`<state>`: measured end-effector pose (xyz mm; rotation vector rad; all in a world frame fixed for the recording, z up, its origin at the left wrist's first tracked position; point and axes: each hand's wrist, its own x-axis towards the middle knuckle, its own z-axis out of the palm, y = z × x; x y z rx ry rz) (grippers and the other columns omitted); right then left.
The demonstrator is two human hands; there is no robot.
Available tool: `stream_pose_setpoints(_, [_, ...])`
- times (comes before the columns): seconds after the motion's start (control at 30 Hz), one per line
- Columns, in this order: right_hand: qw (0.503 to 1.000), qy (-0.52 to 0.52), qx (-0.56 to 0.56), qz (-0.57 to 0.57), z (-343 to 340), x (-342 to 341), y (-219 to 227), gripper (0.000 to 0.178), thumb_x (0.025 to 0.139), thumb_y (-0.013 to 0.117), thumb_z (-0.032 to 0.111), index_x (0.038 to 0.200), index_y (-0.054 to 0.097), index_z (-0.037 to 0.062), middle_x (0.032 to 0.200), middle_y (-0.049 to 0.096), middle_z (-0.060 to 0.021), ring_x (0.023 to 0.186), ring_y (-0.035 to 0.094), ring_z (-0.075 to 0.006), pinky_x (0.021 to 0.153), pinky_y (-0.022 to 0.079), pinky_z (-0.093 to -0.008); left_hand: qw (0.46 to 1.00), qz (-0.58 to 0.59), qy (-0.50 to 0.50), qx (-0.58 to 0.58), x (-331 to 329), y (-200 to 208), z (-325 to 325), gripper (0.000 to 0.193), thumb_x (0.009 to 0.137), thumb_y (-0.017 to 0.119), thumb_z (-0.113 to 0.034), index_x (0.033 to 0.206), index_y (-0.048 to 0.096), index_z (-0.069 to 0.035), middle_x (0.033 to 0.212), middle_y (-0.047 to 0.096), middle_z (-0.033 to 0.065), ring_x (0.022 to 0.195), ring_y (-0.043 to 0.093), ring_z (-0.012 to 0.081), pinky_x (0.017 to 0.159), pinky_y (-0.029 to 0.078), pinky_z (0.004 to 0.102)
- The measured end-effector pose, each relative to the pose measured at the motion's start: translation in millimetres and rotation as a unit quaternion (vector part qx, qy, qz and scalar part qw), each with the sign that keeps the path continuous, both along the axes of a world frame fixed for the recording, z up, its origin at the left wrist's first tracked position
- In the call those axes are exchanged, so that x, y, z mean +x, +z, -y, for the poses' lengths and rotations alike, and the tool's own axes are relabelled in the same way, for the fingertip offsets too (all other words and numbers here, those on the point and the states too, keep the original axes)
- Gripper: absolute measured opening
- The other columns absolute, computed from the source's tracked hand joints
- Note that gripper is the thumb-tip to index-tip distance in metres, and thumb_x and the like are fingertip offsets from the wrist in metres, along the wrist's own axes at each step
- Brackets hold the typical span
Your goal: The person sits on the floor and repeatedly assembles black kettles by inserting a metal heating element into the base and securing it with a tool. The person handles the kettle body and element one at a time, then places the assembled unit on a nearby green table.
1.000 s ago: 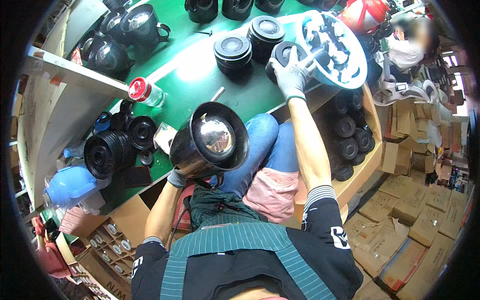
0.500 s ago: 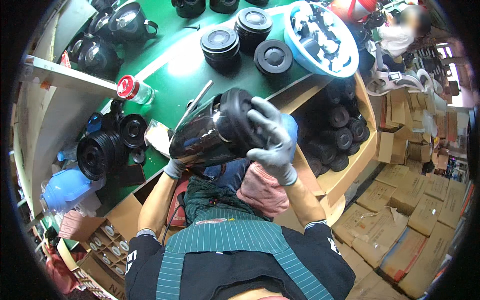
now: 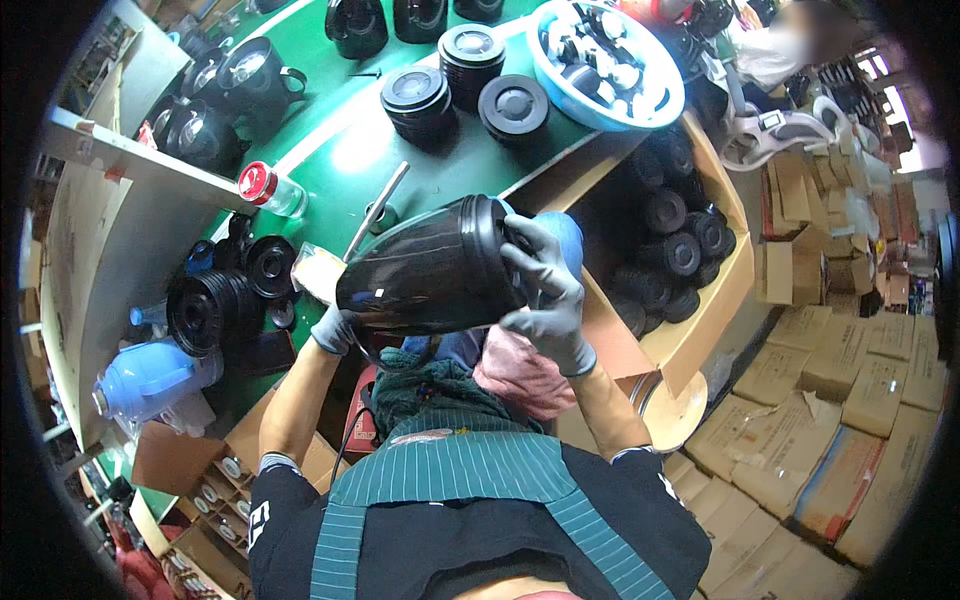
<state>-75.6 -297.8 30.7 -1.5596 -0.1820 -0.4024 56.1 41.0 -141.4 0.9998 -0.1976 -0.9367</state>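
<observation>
While gripping a black jug [image 3: 410, 275] sideways, at the near side of the green worktop [image 3: 440, 165], left hand [image 3: 334, 330] around its base, right hand [image 3: 555, 300] clamped on its lid [image 3: 488, 240], left of an open carton [image 3: 713, 297].

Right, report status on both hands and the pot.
Left hand at base of pot. Right hand on lid. Pot tipped sideways. No obstruction seen.

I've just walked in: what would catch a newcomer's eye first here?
Probably the glossy black jug tipped sideways above the lap, with the gloved left hand at its base and the gloved right hand at its lidded end. Next, the light-blue basin of small black-and-white parts at the far right of the green table. To the left, a clear jar stands out for its red lid.
</observation>
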Motion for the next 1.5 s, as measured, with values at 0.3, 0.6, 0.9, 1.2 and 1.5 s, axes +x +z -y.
stream_pose_setpoints(0.3, [0.972, 0.055, 0.066, -0.217, 23.9, -3.4, -5.3, 0.115, 0.091, 0.071, 0.072, 0.168, 0.029, -0.0006, 0.156, 0.052, -0.0150, 0.143, 0.051, -0.0246, 0.121, 0.039, -0.0371, 0.658, 0.683, 0.192, 0.252, -3.1, 179.3, 42.9, 0.037, 0.087, 0.075, -0.016, 0.121, 0.079, 0.000, 0.111, 0.080, 0.0188, 0.097, 0.080, 0.0317, 0.089, 0.062, 0.0378])
stream_pose_setpoints(0.6, [0.738, 0.275, 0.337, -0.516, 43.1, 14.7, -21.0, 0.089, 0.105, 0.051, 0.073, 0.149, 0.053, -0.0050, 0.147, 0.063, -0.0198, 0.134, 0.058, -0.0223, 0.121, 0.041, -0.0322, 0.425, 0.892, -0.065, 0.142, -5.8, 241.1, 49.3, 0.036, 0.083, 0.075, -0.018, 0.119, 0.080, -0.014, 0.126, 0.077, 0.0083, 0.114, 0.076, 0.0286, 0.091, 0.065, 0.0416])
stream_pose_setpoints(0.9, [0.983, 0.045, -0.177, -0.031, 22.9, -10.7, 15.7, 0.120, 0.089, 0.061, 0.084, 0.168, 0.025, 0.0011, 0.163, 0.031, -0.0272, 0.150, 0.034, -0.0409, 0.123, 0.029, -0.0444, 0.990, 0.041, 0.121, 0.058, -5.9, 114.8, 19.1, 0.087, 0.111, 0.031, -0.071, 0.145, 0.060, 0.003, 0.136, 0.071, 0.0161, 0.123, 0.068, 0.0246, 0.112, 0.053, 0.0436])
stream_pose_setpoints(1.2, [0.916, 0.106, 0.142, -0.361, 14.9, -14.6, 6.0, 0.081, 0.116, 0.024, 0.060, 0.168, 0.029, -0.0013, 0.170, 0.038, -0.0220, 0.157, 0.039, -0.0318, 0.132, 0.024, -0.0392, 0.600, 0.769, 0.082, 0.205, -0.2, 206.3, 48.6, 0.036, 0.089, 0.070, -0.019, 0.121, 0.080, -0.007, 0.115, 0.080, 0.0142, 0.101, 0.080, 0.0318, 0.084, 0.061, 0.0381])
stream_pose_setpoints(1.5, [0.996, -0.010, 0.011, -0.088, -12.8, -18.2, 25.5, 0.081, 0.114, 0.039, 0.056, 0.172, 0.021, 0.0013, 0.171, 0.035, -0.0268, 0.160, 0.034, -0.0371, 0.131, 0.024, -0.0428, 0.892, 0.421, 0.073, 0.148, -16.9, 152.0, 45.8, 0.044, 0.105, 0.059, -0.031, 0.134, 0.070, 0.000, 0.128, 0.075, 0.0151, 0.116, 0.073, 0.0251, 0.105, 0.056, 0.0377])
